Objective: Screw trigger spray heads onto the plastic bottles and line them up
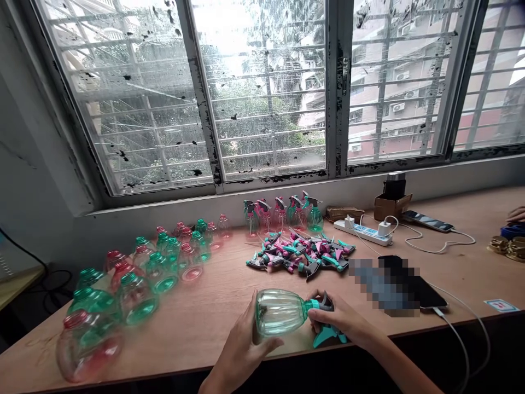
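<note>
a green bottle [281, 312] is held on its side over the near edge of the table [213, 306], clasped round its body by the left hand [241, 350]. a teal trigger head [326, 323] is pinched at the bottle's neck by the right hand [344, 323]; fitting seems in hand, for which cap and neck must be kept aligned.

A clear green bottle [281, 312] (teal trigger head [326, 323] fitted) lies sideways above the table edge.
</note>
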A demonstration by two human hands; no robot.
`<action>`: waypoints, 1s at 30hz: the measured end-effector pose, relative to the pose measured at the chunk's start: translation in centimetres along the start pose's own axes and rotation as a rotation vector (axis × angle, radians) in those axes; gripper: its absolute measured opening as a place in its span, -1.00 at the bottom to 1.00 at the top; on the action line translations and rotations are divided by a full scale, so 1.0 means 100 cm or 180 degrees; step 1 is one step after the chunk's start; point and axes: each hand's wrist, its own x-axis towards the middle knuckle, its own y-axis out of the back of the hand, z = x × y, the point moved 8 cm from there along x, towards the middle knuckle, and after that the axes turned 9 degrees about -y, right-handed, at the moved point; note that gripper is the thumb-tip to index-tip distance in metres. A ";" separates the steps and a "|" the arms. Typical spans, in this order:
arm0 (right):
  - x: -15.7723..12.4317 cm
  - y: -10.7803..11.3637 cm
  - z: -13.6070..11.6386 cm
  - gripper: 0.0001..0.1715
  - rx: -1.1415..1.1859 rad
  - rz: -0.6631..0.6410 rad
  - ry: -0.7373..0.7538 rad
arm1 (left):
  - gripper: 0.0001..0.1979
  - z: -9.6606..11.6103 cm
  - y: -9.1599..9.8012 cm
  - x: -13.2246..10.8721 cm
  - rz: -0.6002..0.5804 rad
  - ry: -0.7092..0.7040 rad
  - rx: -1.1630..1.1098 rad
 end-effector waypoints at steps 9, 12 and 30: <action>0.001 0.000 0.003 -0.46 0.0058 0.0006 -0.0012 | 0.08 -0.017 -0.004 -0.003 0.0089 0.0038 -0.0025; 0.001 0.001 0.002 -0.48 0.0053 0.0020 0.0007 | 0.05 -0.015 -0.003 -0.002 0.0060 -0.0013 -0.0071; -0.001 -0.001 0.000 -0.46 0.0116 0.0028 -0.0037 | -0.02 -0.008 -0.002 -0.002 0.0016 -0.0176 -0.0309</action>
